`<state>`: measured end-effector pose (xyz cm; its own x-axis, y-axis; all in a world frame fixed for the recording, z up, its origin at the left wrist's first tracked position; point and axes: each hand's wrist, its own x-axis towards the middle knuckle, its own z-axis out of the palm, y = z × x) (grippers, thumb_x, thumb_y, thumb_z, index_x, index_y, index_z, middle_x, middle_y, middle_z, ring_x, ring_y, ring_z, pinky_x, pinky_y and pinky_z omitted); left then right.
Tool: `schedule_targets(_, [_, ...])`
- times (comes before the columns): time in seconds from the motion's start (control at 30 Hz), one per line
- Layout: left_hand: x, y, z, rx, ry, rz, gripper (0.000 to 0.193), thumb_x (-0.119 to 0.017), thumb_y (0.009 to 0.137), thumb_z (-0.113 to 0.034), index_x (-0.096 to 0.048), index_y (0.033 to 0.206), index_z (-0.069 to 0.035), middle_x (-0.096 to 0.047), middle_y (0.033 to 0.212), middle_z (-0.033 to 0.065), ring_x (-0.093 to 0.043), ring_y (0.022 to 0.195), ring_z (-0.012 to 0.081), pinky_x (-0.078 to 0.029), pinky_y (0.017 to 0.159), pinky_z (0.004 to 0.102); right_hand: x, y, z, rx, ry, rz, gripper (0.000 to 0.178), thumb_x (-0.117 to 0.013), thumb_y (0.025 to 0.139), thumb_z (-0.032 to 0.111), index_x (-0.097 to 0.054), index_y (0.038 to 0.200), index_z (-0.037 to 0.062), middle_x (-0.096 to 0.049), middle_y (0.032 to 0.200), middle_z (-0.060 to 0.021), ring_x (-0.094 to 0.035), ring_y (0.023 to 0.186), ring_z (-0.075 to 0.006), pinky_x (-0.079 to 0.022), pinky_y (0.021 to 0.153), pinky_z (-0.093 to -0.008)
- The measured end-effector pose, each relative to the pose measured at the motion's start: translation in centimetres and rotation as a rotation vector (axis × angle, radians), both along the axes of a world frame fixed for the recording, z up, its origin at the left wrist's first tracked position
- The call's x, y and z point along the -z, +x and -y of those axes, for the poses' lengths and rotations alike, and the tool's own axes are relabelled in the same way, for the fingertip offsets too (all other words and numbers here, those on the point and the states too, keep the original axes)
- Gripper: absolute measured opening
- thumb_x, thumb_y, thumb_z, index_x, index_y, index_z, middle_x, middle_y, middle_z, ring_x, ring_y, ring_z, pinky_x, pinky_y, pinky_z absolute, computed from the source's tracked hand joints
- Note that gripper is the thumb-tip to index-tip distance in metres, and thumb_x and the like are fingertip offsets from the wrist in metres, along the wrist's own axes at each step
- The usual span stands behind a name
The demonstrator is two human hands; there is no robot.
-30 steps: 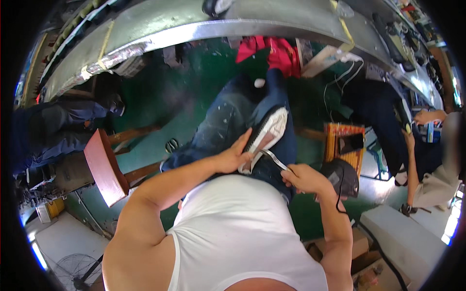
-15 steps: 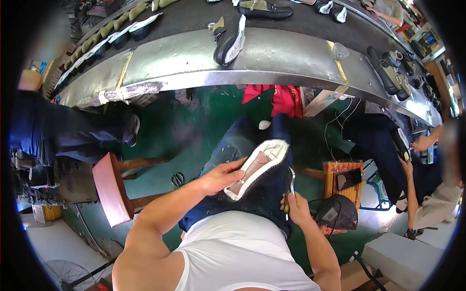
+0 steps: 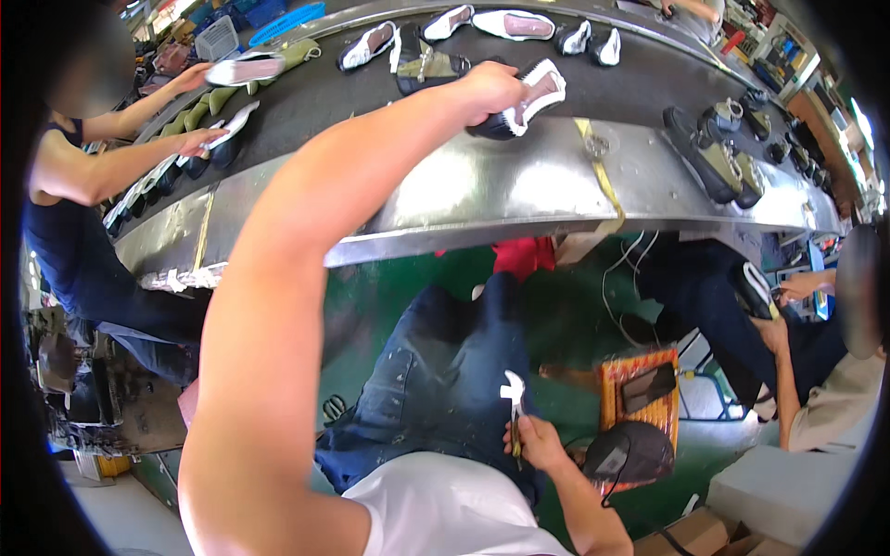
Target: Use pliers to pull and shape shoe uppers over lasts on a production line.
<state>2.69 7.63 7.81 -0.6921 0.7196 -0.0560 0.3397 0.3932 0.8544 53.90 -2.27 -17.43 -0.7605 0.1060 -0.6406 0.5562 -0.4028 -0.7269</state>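
Observation:
My left hand [image 3: 496,90] reaches far forward to the metal bench, closed around the heel or toe end of a black shoe upper [image 3: 545,91]. Its underside faces up, showing a white rim around a pinkish insole. Down by my right thigh, my right hand [image 3: 538,443] grips a hammer [image 3: 514,394] by its handle, with the bright metal head pointing up. Beside my left hand lies an olive-and-black shoe [image 3: 428,67], partly covered by my forearm.
More shoe uppers [image 3: 514,25] lie along the dark belt of the bench [image 3: 324,148]; dark finished-looking shoes [image 3: 709,157] stand at right. A co-worker at left handles uppers; another sits at right with a shoe. A black cap [image 3: 630,459] and phone [image 3: 647,387] rest beside me.
My left hand has gone from above my lap up to the bench, where it holds a shoe upper. My right hand and hammer have moved slightly left and down. The left co-worker's arms have come into view.

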Motion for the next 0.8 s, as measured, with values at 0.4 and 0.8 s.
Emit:
schedule_targets(0.4, [5.8, -5.2, -6.8, 0.555, -0.394, -1.092, 0.035, -0.046, 0.098, -0.033, -0.060, 0.118, -0.008, -0.064, 0.114, 0.0158, -0.059, 0.111, 0.0331, -0.045, 0.095, 0.0481, -1.9, -4.3, -5.5, 0.008, -0.114, 0.108, 0.051, -0.035, 0.104, 0.043, -0.057, 0.108, -0.0029, -0.068, 0.086, -0.0118, -0.070, 0.069, -0.0210, -0.041, 0.043, -0.0237])
schedule_targets(0.8, [6.1, -31.9, 7.2, -0.603, -0.573, -0.503, 0.076, -0.057, 0.087, -0.049, -0.043, 0.139, 0.004, -0.047, 0.140, 0.0267, -0.049, 0.128, 0.0395, -0.041, 0.106, 0.0436, -2.2, -8.2, -9.1, -0.027, -0.213, 0.190, 0.048, -0.033, 0.106, 0.038, -0.057, 0.110, -0.0036, -0.069, 0.089, -0.0130, -0.071, 0.072, -0.0228, -0.043, 0.045, -0.0243])
